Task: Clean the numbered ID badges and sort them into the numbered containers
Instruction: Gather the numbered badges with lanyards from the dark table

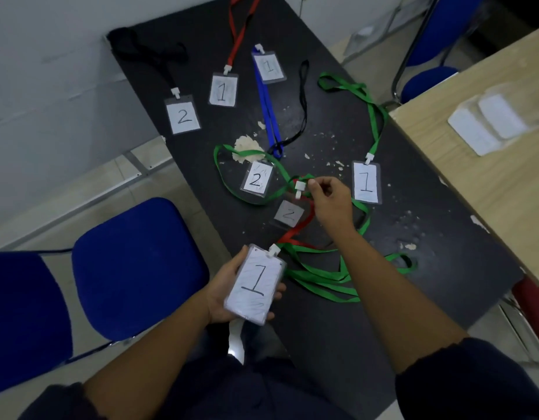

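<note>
My left hand (229, 294) holds a badge marked 1 (254, 288) near the front edge of the black table (338, 313); its green lanyard (319, 277) trails to the right. My right hand (332, 201) pinches the tangled red and green lanyards beside a white clip (299, 189), just above a dim badge marked 2 (288, 214). Other badges lie flat: a 2 (256, 180) with scribbles on it, a 1 (366, 182) on a green lanyard, a 2 (182, 116), a 1 (222, 90) on a red lanyard and a 1 (269, 67) on a blue lanyard.
Pale crumbs and a smear (245, 147) dot the table's middle. A wooden table (474, 165) at the right carries white lidded containers (489, 122). Blue chairs (135, 265) stand at my left, and another blue chair (429, 80) is behind.
</note>
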Available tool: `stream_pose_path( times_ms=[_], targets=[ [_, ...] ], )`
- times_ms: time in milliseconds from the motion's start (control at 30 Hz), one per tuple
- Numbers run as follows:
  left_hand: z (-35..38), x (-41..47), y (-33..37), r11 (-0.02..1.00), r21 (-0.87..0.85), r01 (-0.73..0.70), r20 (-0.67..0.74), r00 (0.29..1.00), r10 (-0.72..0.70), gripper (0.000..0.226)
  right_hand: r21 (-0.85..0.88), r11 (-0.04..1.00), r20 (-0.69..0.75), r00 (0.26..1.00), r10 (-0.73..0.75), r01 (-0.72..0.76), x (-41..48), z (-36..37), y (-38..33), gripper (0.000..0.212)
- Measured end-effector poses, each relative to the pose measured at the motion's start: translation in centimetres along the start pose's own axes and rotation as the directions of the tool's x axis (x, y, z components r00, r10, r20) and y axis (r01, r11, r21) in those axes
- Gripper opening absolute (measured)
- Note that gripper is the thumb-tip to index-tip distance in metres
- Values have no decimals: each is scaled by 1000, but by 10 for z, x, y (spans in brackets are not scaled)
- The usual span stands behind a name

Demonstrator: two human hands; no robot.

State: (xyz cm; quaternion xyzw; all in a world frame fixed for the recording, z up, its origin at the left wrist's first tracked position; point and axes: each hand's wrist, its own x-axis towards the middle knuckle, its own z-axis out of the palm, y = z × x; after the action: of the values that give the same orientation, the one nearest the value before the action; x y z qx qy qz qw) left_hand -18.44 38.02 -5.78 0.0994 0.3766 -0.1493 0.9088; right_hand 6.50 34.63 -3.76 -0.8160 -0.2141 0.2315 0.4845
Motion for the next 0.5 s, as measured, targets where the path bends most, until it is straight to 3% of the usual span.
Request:
stream_pose_path(
  times_ms=[100, 200, 300, 500],
  targets=[
    [-1, -5, 7, 1000, 12, -2, 2, 1000, 2, 86, 107, 992, -27, 997, 74, -70, -2, -3, 2, 12],
    [-3, -10, 13, 999, 45, 5, 1, 1000, -5, 85, 103, 984, 30, 989, 144, -146, -4, -5, 10, 41],
    [-5, -12, 17, 998, 55, 22, 3, 1000, -22, 85, -60, 977, 107, 972, 208, -203, -8, -2, 25, 53],
    [-9, -14, 24, 996, 81, 35, -26, 999, -33, 86, -431, 892, 239, 937, 256, -134, -15, 14, 44, 80]
  ],
)
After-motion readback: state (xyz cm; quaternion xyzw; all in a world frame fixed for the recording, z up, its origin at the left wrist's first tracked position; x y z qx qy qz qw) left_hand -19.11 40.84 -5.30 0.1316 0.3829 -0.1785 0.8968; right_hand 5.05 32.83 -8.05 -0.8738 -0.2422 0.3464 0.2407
